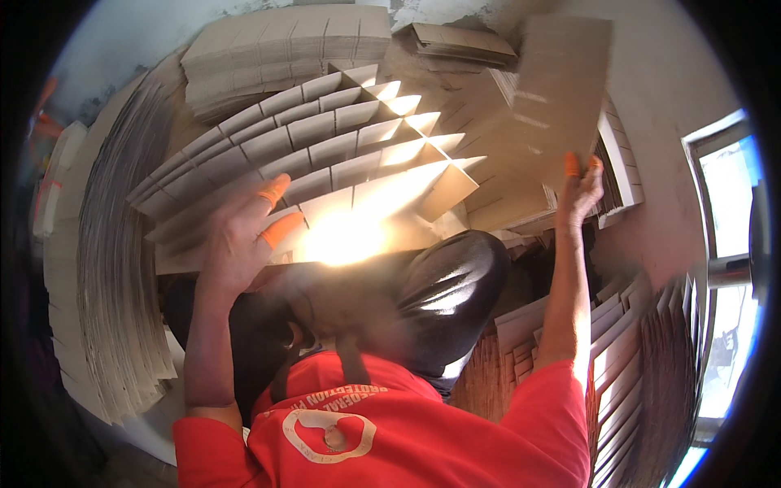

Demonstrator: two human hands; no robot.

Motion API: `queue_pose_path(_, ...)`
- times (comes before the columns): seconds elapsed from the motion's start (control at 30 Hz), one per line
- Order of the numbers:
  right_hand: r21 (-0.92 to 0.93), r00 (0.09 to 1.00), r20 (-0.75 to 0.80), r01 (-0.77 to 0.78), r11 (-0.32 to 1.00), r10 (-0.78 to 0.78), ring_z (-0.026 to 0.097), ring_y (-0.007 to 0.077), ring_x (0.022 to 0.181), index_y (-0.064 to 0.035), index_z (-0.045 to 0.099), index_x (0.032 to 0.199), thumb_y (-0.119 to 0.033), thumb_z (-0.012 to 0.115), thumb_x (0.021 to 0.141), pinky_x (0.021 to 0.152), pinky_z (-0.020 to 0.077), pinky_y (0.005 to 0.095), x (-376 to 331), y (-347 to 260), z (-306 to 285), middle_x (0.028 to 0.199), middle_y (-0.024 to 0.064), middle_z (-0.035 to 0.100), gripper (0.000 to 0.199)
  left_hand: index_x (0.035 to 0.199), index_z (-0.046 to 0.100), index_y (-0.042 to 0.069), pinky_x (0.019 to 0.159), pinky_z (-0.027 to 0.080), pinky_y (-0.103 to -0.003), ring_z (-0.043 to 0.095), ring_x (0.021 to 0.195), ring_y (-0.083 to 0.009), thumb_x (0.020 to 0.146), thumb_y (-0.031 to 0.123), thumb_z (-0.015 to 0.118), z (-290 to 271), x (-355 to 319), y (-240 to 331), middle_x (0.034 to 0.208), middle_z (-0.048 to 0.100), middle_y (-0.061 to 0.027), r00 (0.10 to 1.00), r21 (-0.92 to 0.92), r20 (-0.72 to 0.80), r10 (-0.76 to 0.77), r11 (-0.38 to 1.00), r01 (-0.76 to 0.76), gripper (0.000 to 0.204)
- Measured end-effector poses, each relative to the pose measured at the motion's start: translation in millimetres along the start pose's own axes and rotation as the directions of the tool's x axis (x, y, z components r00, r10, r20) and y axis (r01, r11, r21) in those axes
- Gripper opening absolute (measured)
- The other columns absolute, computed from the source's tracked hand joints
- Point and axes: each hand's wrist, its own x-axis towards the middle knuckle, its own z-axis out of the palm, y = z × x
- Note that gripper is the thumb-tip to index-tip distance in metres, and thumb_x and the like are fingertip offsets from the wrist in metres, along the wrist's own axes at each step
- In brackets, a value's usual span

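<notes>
In front of me stands a partition grid of slotted cardboard strips. Several long strips run side by side, and one cross strip is slotted through them at the right end. My left hand is at the grid's near left side, its thumb and a finger apart in orange finger covers; no held piece shows. Out to the right, my right hand grips a flat cardboard strip by its lower end and holds it upright. That strip is slightly blurred. Orange covers show on this hand's fingertips too.
Stacks of cardboard strips stand at the far left, at the back and at lower right. A smaller pile lies at the back. A window is on the right. Bright sunlight glares off the grid's near side.
</notes>
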Motion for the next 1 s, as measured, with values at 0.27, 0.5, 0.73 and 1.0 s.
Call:
queue_pose_path(0.27, 0.453, 0.936, 0.317, -0.006, 0.891, -0.155, 0.061, 0.0049, 0.082, -0.0082, 0.057, 0.137, -0.004, 0.071, 0.086, 0.078, 0.0511, 0.0216, 55.5, -143.0, -20.8, 0.099, 0.0020, 0.071, 0.053, 0.115, 0.067, -0.002, 0.086, 0.053, -0.040, 0.066, 0.100, -0.0351, 0.079, 0.013, 0.078, 36.8, -5.7, -6.2, 0.112, 0.069, -0.0195, 0.998, 0.056, 0.029, 0.047, 0.997, -0.049, 0.040)
queue_pose_path(0.5, 0.533, 0.675, 0.682, -0.192, 0.824, -0.284, 0.059, 0.0031, 0.094, -0.0109, 0.054, 0.141, 0.007, 0.069, 0.083, 0.085, 0.0495, 0.0206, 47.3, -189.3, -4.2, 0.114, -0.0031, 0.068, 0.062, 0.101, 0.071, 0.001, 0.071, 0.056, -0.039, 0.069, 0.084, -0.0329, 0.078, 0.011, 0.077, 67.4, 1.5, -7.1, 0.095, 0.072, -0.0152, 0.991, 0.039, -0.089, 0.101, 0.994, -0.097, 0.026)
queue_pose_path(0.73, 0.546, 0.656, 0.698, -0.228, 0.806, -0.287, 0.059, 0.0053, 0.104, -0.0103, 0.054, 0.141, 0.008, 0.069, 0.083, 0.090, 0.0488, 0.0222, 42.2, -193.0, 5.5, 0.124, -0.0007, 0.065, 0.062, 0.092, 0.072, 0.000, 0.069, 0.056, -0.038, 0.070, 0.080, -0.0324, 0.078, 0.005, 0.073, 76.6, 3.7, -6.2, 0.090, 0.071, -0.0168, 0.995, 0.004, -0.095, 0.019, 1.000, -0.019, 0.015)
queue_pose_path(1.0, 0.494, 0.660, 0.664, -0.035, 0.869, -0.351, 0.057, 0.0038, 0.096, -0.0115, 0.053, 0.142, 0.004, 0.071, 0.083, 0.084, 0.0486, 0.0210, 35.4, -174.2, 24.0, 0.109, -0.0029, 0.066, 0.063, 0.093, 0.071, -0.001, 0.069, 0.056, -0.038, 0.070, 0.079, -0.0327, 0.078, 0.004, 0.072, 76.7, 3.2, -4.5, 0.089, 0.071, -0.0173, 0.993, -0.032, -0.118, 0.029, 0.999, -0.033, 0.016)
